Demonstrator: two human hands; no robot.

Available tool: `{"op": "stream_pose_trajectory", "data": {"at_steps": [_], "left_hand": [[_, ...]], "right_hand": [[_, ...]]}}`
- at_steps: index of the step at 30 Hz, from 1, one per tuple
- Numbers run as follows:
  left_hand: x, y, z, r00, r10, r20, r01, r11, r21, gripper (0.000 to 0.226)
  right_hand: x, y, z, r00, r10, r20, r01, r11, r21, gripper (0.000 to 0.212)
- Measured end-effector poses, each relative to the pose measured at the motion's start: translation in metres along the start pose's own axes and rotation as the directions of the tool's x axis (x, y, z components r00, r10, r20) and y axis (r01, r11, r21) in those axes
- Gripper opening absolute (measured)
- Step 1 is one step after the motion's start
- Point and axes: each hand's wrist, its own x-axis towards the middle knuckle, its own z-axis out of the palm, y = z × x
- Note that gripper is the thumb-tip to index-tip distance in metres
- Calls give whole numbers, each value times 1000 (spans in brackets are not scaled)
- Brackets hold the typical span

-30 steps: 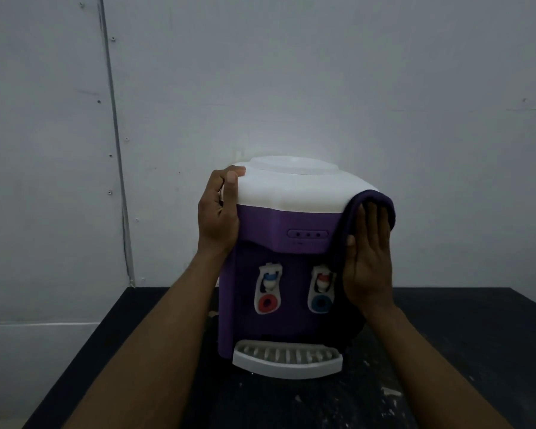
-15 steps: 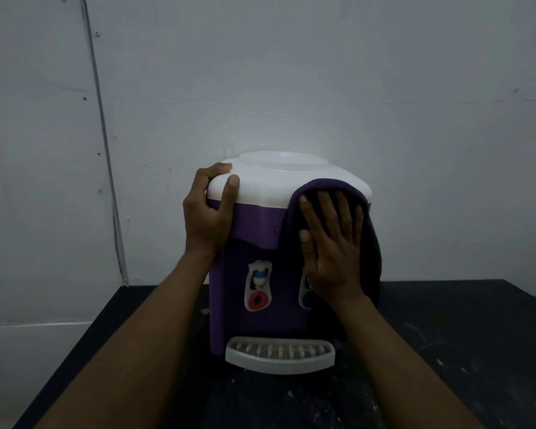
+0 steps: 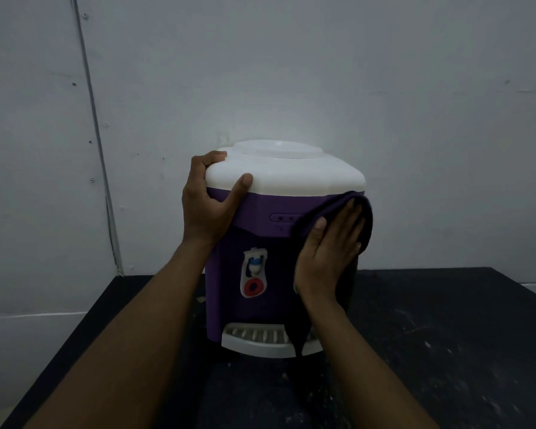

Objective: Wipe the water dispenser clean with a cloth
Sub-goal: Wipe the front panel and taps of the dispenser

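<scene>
Black table (image 3: 446,335), grey wall (image 3: 291,72): water dispenser (image 3: 260,218) stood there. My left hand (image 3: 208,205) gripped its white top (image 3: 291,171); my right hand (image 3: 328,258), fingers flat, pressed the cloth (image 3: 365,218) against its right front. Wiping seemed partway, I judged; tap (image 3: 254,264) and tray (image 3: 254,340) left.

Bare surface (image 3: 446,351) extends left and right of the dispenser (image 3: 260,218); the wall (image 3: 415,119) blocks passage behind it.

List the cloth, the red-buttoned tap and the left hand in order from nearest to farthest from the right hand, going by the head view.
1. cloth: pressed under the right hand, against the water dispenser on its right side.
2. red-buttoned tap: on the front, left of that hand.
3. left hand: farthest, gripping the left corner of the white top.
</scene>
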Motion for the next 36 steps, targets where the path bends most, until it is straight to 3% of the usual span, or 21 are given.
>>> {"op": "stream_pose_trajectory", "data": {"at_steps": [5, 10, 15, 21, 24, 30, 33, 36], "left_hand": [[0, 0, 1, 1000, 13, -1, -13, 1000, 26, 69], [0, 0, 1, 1000, 10, 5, -10, 999, 34, 69], [1, 0, -1, 1000, -4, 3, 4, 1000, 27, 67], [0, -1, 1, 1000, 9, -3, -8, 999, 38, 68], [0, -2, 1, 1000, 11, -8, -11, 999, 46, 67], [0, -2, 0, 1000, 13, -6, -13, 999, 38, 66], [1, 0, -1, 1000, 3, 1, -3, 1000, 22, 66], [0, -2, 0, 1000, 8, -6, -7, 1000, 21, 65]], "right_hand": [[-12, -17, 4, 993, -99, 60, 103, 993, -65, 67], [-17, -29, 7, 985, -140, 98, 155, 973, -171, 80], [-3, 4, -10, 944, -285, 163, 317, 921, -228, 76], [-5, -1, -10, 994, -32, 101, 36, 999, -39, 76], [-13, -18, -1, 995, -54, 86, 60, 996, -66, 75], [-14, -22, 8, 967, -231, 109, 251, 941, -229, 78], [-10, -9, 2, 957, -281, 72, 289, 945, -153, 68], [-8, -5, 4, 986, -165, -8, 166, 986, 21, 59]]}}
